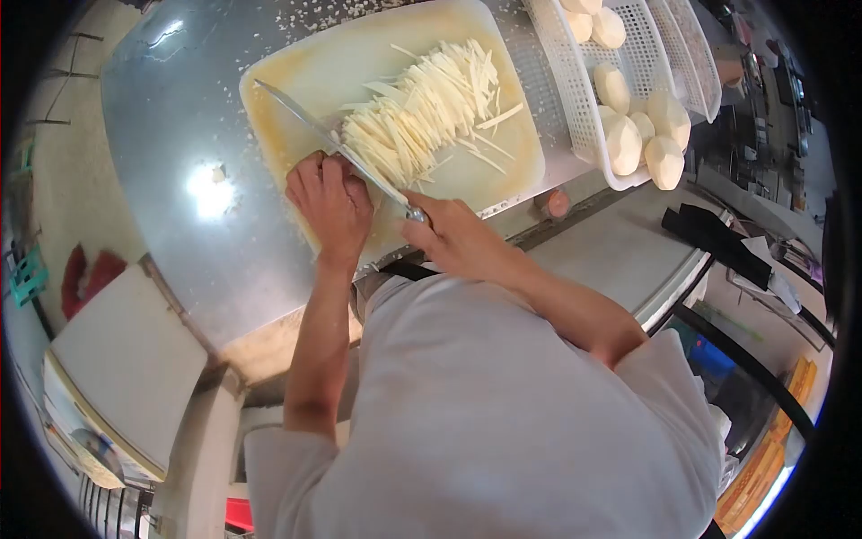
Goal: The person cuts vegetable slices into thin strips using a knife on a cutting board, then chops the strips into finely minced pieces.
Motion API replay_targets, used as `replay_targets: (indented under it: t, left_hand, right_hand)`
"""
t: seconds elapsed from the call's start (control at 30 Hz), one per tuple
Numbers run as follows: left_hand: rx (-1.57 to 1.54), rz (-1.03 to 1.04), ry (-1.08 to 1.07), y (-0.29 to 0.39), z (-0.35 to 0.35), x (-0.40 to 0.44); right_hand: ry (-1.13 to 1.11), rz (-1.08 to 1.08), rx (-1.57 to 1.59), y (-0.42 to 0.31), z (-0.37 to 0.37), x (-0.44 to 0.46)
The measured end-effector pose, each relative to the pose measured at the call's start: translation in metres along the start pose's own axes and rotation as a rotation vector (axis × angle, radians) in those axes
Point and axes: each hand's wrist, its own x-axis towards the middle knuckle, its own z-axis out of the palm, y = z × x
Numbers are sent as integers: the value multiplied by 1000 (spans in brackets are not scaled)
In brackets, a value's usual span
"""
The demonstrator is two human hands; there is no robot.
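Observation:
My right hand [449, 234] is closed round the handle of a kitchen knife [310, 119]. The blade slants up and to the left over a pale, yellow-stained cutting board [305, 76]. Against the near side of the blade, my left hand [332, 202] presses down with its fingers curled under. Whatever lies beneath those fingers is hidden. On the far side of the blade is a long heap of thin-cut potato strips [426, 112], with some loose strips at its right edge.
A white perforated basket [579, 94] with several peeled potatoes [623, 144] stands right of the board, another basket [696, 54] beside it. Small scraps dot the metal table [171, 117]. A small reddish-topped round object [558, 204] sits near the table's edge.

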Motion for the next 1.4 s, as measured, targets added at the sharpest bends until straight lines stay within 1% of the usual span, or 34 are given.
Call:
replay_targets:
  t: [0.07,0.17,0.27,0.37,0.4,0.5,0.57,0.6,0.7,0.8,0.87,0.9,0.97,1.07,1.13,1.2,1.3,1.4]
  left_hand:
    - [4,15,4,-3,1,2]
    - [-6,16,29,-1,0,4]
    - [11,3,21,-1,1,3]
    - [-8,23,25,-4,0,4]
    - [-16,24,30,-2,-1,4]
    - [-21,15,35,-2,1,2]
    - [-3,18,43,-3,3,4]
    - [-15,5,28,-4,3,2]
    - [-41,3,24,-6,3,5]
    - [-34,12,45,-3,2,1]
    - [-21,23,52,-5,4,2]
    - [-25,12,37,-6,3,3]
    - [-34,1,-6,-8,2,2]
    - [-35,15,33,-2,0,4]
    - [-28,19,29,-5,2,-1]
    - [-27,21,42,-6,3,4]
    - [-45,18,19,-4,2,6]
    - [-42,9,4,-4,0,2]
  right_hand:
    - [41,-57,-68,21,6,17]
    - [-45,-50,29,1,-5,-3]
    - [-36,13,5,-4,-3,-1]
    - [6,17,-30,11,4,15]
    - [-20,69,-46,3,-1,11]
    - [-60,66,159,-19,-5,-13]
    - [8,-35,48,12,8,4]
    - [43,-97,-17,14,8,13]
    - [-46,50,-1,0,-3,6]
    - [-39,69,85,-29,-6,-17]
    - [-31,39,63,9,7,3]
    - [-25,9,42,11,7,14]
    - [-19,29,63,7,3,6]
    - [-19,49,62,-15,-2,-10]
    - [-27,60,61,-10,3,-9]
    - [-35,46,51,1,7,13]
    - [-84,113,43,-16,-4,-10]
    - [-13,-20,77,6,7,-10]
